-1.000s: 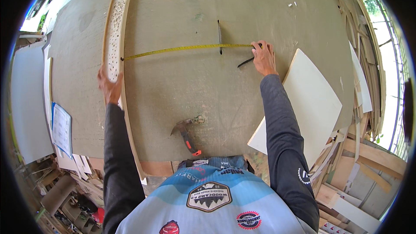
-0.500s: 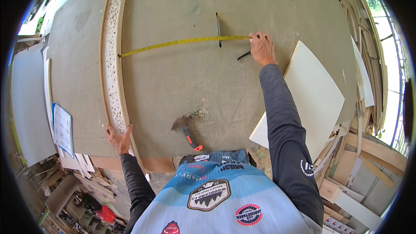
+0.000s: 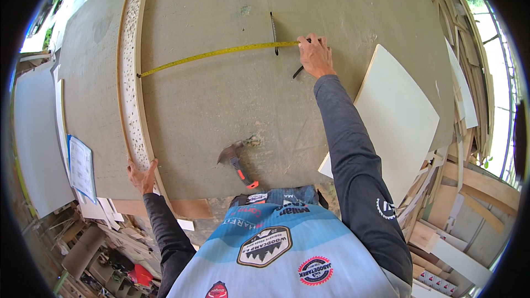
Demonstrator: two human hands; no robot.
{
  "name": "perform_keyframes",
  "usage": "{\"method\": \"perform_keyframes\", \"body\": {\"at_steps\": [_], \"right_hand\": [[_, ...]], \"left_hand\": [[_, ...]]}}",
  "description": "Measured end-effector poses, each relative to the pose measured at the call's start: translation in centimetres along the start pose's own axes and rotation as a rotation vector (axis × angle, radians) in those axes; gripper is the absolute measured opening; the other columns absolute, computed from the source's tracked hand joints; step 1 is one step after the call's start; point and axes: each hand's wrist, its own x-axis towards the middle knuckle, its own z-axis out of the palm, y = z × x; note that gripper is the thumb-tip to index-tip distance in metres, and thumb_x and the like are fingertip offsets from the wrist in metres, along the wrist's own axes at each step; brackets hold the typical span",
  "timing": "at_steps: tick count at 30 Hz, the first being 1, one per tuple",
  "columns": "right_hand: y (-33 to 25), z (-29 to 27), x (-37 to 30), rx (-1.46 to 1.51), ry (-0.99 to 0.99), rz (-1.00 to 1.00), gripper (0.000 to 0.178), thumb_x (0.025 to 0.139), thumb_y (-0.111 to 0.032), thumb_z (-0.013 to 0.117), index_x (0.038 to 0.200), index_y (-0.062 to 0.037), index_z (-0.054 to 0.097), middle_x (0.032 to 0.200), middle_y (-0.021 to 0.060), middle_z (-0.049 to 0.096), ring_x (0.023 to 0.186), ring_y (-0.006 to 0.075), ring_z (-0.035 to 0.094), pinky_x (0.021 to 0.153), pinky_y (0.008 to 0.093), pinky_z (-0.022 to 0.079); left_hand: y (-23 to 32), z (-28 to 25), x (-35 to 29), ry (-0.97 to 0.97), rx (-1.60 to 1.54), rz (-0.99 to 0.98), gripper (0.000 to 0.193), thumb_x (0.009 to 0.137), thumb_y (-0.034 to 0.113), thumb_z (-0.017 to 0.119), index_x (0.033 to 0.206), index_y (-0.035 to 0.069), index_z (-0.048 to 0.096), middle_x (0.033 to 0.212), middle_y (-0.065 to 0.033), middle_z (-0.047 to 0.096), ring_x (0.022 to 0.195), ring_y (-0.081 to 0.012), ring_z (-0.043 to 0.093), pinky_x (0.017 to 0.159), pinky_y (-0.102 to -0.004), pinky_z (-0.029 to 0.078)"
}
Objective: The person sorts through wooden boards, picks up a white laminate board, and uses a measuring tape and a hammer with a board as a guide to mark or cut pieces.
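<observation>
A long narrow panel (image 3: 131, 77) with a speckled face and raised wooden edges lies lengthwise on the grey-green tabletop (image 3: 199, 105). Near its closer end, my left hand (image 3: 142, 177) grips it across the width, thumb on the right edge and fingers on the left. The yellow tape (image 3: 215, 52) of a tape measure runs from the panel's right edge to my right hand (image 3: 316, 55), whose fingers are closed around its other end; the case is hidden. Under the tape lies a slim dark tool (image 3: 274, 34), its kind unclear. A short black strip (image 3: 298, 72) rests beside my right hand.
A claw hammer (image 3: 238, 164) with an orange-and-black handle lies near the front edge. White board (image 3: 400, 110) sits at the right, under my right forearm. A blue-edged paper sheet (image 3: 81, 166) lies at left. Stacked wood strips (image 3: 475, 66) line the right side.
The speckled panel and my left hand have shifted left. My right hand has also moved left and slightly away from me, still holding the tape, which stays stretched to the panel's edge.
</observation>
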Motion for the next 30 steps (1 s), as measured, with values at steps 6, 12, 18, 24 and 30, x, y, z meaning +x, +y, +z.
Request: {"method": "perform_keyframes", "body": {"at_steps": [6, 12, 18, 24, 30], "right_hand": [[-1.1, 0.3, -0.1, -0.003, 0.012, 0.001, 0.022, 0.097, -0.024, 0.054, 0.116, -0.0177, 0.063, 0.116, 0.0074, 0.056, 0.111, 0.0346, 0.052, 0.086, 0.0577, 0.049], [-1.2, 0.3, -0.3, -0.004, 0.036, 0.005, 0.021, 0.097, -0.024, 0.054, 0.114, -0.0173, 0.064, 0.115, 0.0079, 0.056, 0.111, 0.0349, 0.052, 0.085, 0.0579, 0.049], [-0.8, 0.0, -0.4, 0.025, 0.056, 0.023, 0.023, 0.098, -0.024, 0.053, 0.117, -0.018, 0.064, 0.118, 0.0066, 0.057, 0.113, 0.0336, 0.051, 0.088, 0.0572, 0.048], [-1.4, 0.2, -0.4, 0.018, 0.053, 0.026, 0.024, 0.097, -0.024, 0.053, 0.117, -0.0178, 0.065, 0.119, 0.0067, 0.057, 0.113, 0.0334, 0.051, 0.089, 0.0569, 0.048], [-1.0, 0.5, -0.3, 0.032, 0.078, 0.007, 0.024, 0.097, -0.024, 0.053, 0.116, -0.0175, 0.066, 0.117, 0.0075, 0.058, 0.111, 0.0338, 0.052, 0.089, 0.0572, 0.048]], "left_hand": [[-1.7, 0.2, 0.8, 0.024, 0.018, 0.01, 0.107, 0.062, 0.042, 0.086, 0.145, -0.006, 0.039, 0.138, -0.0336, 0.047, 0.127, -0.0456, 0.048, 0.107, -0.0464, 0.041], [-1.1, 0.0, 0.7, 0.024, 0.039, -0.008, 0.107, 0.061, 0.044, 0.086, 0.145, -0.005, 0.041, 0.139, -0.0334, 0.047, 0.129, -0.046, 0.047, 0.108, -0.0461, 0.04], [-0.9, -0.4, 0.8, -0.008, 0.014, -0.02, 0.108, 0.061, 0.044, 0.086, 0.146, -0.005, 0.04, 0.14, -0.0333, 0.046, 0.13, -0.0468, 0.046, 0.109, -0.0475, 0.039], [-1.2, 0.0, 0.9, 0.009, 0.067, -0.014, 0.108, 0.061, 0.044, 0.086, 0.145, -0.005, 0.041, 0.139, -0.0332, 0.047, 0.128, -0.0462, 0.048, 0.108, -0.0473, 0.039], [-1.4, -0.1, 1.0, 0.004, 0.073, -0.003, 0.108, 0.06, 0.045, 0.086, 0.145, -0.005, 0.041, 0.138, -0.033, 0.048, 0.128, -0.046, 0.049, 0.107, -0.0475, 0.04]]}}
